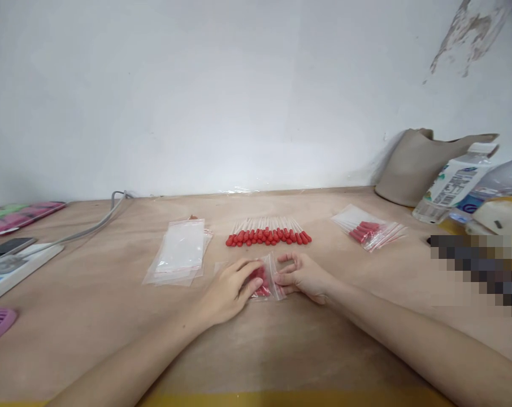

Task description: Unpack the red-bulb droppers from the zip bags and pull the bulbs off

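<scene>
Between my hands lies a clear zip bag (273, 287) with red-tipped pieces inside it. My left hand (233, 287) curls over the bag's left part, fingers and thumb bent against it, and covers some of the contents. At the bag's right end, the zip strip side, my right hand (303, 277) has its thumb and fingers closed on the edge. Just beyond both hands, a row of thin pale sticks with red heads (268, 236) lies side by side, heads towards me.
Flat clear zip bags (180, 249) are stacked at left. Filled zip bags (370, 232) overlap at right. A white power strip (27, 265) with a grey cable (90, 230) sits far left. A plastic bottle (455, 183) and a grey-brown container (408, 167) stand by the wall.
</scene>
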The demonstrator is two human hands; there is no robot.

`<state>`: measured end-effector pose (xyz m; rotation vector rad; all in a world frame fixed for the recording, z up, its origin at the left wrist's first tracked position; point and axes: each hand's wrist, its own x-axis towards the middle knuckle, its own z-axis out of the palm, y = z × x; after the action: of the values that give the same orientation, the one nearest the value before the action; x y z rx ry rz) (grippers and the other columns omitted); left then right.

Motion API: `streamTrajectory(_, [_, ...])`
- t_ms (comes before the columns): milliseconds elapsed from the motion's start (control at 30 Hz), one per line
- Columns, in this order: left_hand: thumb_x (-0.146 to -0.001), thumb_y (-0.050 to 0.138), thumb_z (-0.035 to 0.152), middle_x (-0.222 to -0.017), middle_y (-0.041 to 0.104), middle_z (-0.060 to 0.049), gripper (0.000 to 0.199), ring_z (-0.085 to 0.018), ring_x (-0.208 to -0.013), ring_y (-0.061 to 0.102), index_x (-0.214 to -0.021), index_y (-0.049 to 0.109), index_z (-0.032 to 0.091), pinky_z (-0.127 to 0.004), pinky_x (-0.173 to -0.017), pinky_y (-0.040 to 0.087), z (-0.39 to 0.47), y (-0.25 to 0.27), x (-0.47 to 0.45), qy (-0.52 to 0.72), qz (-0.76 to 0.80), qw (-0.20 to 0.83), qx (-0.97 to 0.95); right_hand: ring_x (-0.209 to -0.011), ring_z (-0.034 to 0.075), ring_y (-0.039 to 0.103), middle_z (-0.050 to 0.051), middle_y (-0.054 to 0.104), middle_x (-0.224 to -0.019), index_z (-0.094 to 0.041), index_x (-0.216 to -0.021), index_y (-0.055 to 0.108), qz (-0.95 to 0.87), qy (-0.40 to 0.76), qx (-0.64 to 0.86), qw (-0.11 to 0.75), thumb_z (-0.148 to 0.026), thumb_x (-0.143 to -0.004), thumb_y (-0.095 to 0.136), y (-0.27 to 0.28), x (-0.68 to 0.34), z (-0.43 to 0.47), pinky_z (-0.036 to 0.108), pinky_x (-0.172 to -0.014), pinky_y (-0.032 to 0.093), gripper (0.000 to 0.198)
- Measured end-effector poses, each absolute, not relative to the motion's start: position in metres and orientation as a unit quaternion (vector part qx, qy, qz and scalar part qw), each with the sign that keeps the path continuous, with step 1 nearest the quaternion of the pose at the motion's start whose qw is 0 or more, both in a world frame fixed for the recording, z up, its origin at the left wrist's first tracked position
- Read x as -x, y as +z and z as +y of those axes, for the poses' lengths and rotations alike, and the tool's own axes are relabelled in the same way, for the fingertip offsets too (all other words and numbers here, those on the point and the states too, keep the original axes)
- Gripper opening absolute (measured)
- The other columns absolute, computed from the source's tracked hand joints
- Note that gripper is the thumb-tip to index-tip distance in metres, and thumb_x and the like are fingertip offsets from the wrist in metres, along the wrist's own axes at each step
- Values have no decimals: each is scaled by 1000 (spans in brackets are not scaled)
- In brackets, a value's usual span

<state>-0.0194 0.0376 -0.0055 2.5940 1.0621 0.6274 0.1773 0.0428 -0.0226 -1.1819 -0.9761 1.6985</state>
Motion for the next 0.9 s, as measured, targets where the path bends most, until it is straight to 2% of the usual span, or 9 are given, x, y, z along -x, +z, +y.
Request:
streamTrajectory(200, [-89,35,18,-111,54,-8,30,-18,-102,50,-106,60,22,-32,-86,43,69,-8,6,233,234,44,-943,-48,13,59,-6,59,-56,-17,-80,48,-412,684,451,399,-13,-42,81,-24,-176,45,27,-46,53,50])
streamTrajectory(367, [-89,41,22,-103,60,-6,25,-18,-96,52,-93,66,22,-32,-85,42,73,-3,2,218,188,-8,-958,-46,11,58,-8,57,-53,-17,-78,47,-412,680,458,396,-13,-43,82,-23,-175,44,24,-45,52,49])
streamTrajectory(500, [-89,41,22,-104,62,-5,24,-17,-96,54,-90,65,21,-31,-86,41,74,-2,2,211,180,-20,-961,-46,10,57,-8,56,-53,-18,-79,46,-413,690,445,394,-14,-47,80,-21,-177,42,24,-47,52,46])
streamTrajectory(667, [-90,38,19,-93,63,-5,26,-15,-87,55,-87,63,17,-27,-79,42,76,-6,1,193,184,-38,-963,-48,10,57,-6,57,-56,-18,-83,42,-405,681,477,380,-4,-56,67,-14,-177,40,23,-48,51,40])
streamTrajectory(833, [-89,36,15,-77,60,-4,27,-14,-70,53,-78,61,15,-25,-66,43,75,-8,1,184,196,-65,-961,-47,10,57,-4,58,-54,-18,-75,41,-412,682,475,373,-6,-59,61,-14,-176,40,24,-51,51,29])
streamTrajectory(900, [-88,37,14,-77,61,-3,25,-13,-70,54,-81,61,15,-23,-66,43,75,-8,1,190,196,-57,-960,-49,10,57,-4,58,-54,-18,-72,43,-424,684,459,377,-9,-57,65,-17,-177,40,25,-53,51,28])
